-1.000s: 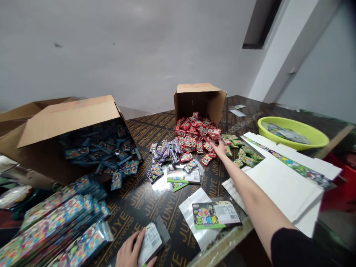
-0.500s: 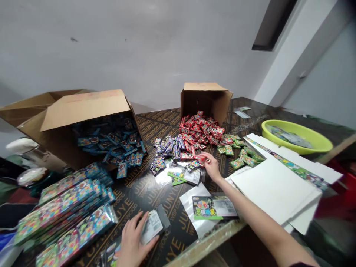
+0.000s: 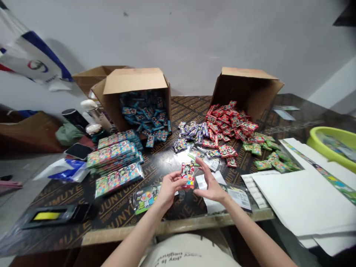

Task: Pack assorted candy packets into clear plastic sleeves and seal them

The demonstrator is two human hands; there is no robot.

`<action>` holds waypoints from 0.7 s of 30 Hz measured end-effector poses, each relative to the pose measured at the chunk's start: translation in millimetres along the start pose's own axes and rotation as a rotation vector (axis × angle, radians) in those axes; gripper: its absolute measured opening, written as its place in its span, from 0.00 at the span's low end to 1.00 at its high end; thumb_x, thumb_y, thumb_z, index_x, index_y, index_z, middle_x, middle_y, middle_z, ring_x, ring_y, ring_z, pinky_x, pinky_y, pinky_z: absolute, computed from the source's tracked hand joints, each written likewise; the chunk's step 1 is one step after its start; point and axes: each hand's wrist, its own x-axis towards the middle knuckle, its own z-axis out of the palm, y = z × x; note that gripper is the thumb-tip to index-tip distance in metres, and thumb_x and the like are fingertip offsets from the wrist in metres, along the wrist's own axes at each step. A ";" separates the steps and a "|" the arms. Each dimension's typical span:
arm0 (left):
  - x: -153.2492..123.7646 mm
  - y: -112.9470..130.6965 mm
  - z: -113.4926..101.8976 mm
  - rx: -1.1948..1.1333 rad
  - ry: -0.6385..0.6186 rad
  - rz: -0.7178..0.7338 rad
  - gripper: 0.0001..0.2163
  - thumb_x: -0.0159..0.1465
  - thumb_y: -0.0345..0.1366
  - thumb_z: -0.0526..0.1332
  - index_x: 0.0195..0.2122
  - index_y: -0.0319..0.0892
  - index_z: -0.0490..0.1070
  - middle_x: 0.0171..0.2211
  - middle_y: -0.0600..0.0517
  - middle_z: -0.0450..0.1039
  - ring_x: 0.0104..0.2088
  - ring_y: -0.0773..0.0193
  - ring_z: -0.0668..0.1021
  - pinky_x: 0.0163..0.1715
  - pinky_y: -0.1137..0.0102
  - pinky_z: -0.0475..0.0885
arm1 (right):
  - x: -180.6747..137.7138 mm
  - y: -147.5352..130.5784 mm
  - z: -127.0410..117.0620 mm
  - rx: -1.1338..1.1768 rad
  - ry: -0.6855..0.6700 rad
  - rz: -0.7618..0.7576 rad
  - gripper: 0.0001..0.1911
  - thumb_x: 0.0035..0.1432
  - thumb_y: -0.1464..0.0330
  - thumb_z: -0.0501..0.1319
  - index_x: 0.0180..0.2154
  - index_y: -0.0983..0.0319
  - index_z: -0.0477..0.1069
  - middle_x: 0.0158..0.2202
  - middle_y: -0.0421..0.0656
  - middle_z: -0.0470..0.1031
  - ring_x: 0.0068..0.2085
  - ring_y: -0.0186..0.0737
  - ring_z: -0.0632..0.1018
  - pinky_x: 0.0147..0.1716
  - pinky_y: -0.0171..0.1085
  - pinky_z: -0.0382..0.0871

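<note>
Over the table's near edge, my left hand and my right hand hold a small red candy packet upright between their fingertips. Both hands pinch it, the left at its left edge and the right at its right edge. Beneath my hands lie a green-labelled clear pouch and another flat pouch on the dark plywood table. Beyond them spread loose piles of red packets, purple packets and green packets.
A tipped cardboard box spills blue packets; a second tipped box lies behind the red pile. Stacked filled pouches lie left, white card sheets right, a green basin far right. A black device sits at the front left.
My right hand drew back from the red pile with a red packet. My left hand left the pouch and met it. The view swung left and down.
</note>
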 end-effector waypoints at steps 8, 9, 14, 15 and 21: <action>-7.0 -15.8 -8.5 0.118 0.013 0.115 0.18 0.48 0.34 0.69 0.39 0.34 0.71 0.30 0.48 0.76 0.28 0.64 0.77 0.30 0.71 0.71 | 0.6 -9.3 11.6 -0.262 0.030 -0.178 0.41 0.40 0.69 0.63 0.56 0.56 0.52 0.54 0.45 0.60 0.56 0.50 0.61 0.55 0.50 0.53; -7.7 -16.0 -9.8 0.134 0.005 0.107 0.16 0.49 0.35 0.68 0.38 0.34 0.71 0.29 0.48 0.76 0.28 0.64 0.76 0.30 0.73 0.71 | 0.5 -10.3 11.9 -0.271 0.023 -0.183 0.41 0.39 0.69 0.64 0.56 0.56 0.52 0.54 0.46 0.60 0.56 0.51 0.61 0.55 0.50 0.53; -12.3 -13.0 -14.6 0.191 0.049 0.014 0.15 0.49 0.38 0.68 0.35 0.36 0.71 0.27 0.50 0.76 0.25 0.66 0.76 0.25 0.76 0.69 | -1.5 -12.7 11.7 -0.285 -0.024 -0.142 0.45 0.40 0.64 0.65 0.58 0.59 0.48 0.56 0.48 0.57 0.59 0.51 0.56 0.56 0.50 0.50; -12.5 -12.4 -15.9 0.211 0.048 0.004 0.15 0.49 0.39 0.67 0.35 0.36 0.70 0.27 0.50 0.76 0.25 0.66 0.76 0.25 0.76 0.69 | -1.5 -13.2 11.7 -0.286 -0.032 -0.136 0.44 0.40 0.64 0.65 0.58 0.59 0.49 0.56 0.48 0.57 0.58 0.51 0.56 0.56 0.50 0.50; -2.3 -5.5 -59.4 0.829 0.008 0.184 0.20 0.53 0.47 0.61 0.42 0.38 0.71 0.38 0.45 0.75 0.38 0.54 0.76 0.40 0.62 0.71 | -0.1 -14.6 6.0 -0.305 0.010 -0.090 0.42 0.34 0.65 0.67 0.54 0.55 0.58 0.50 0.46 0.61 0.52 0.49 0.63 0.53 0.48 0.53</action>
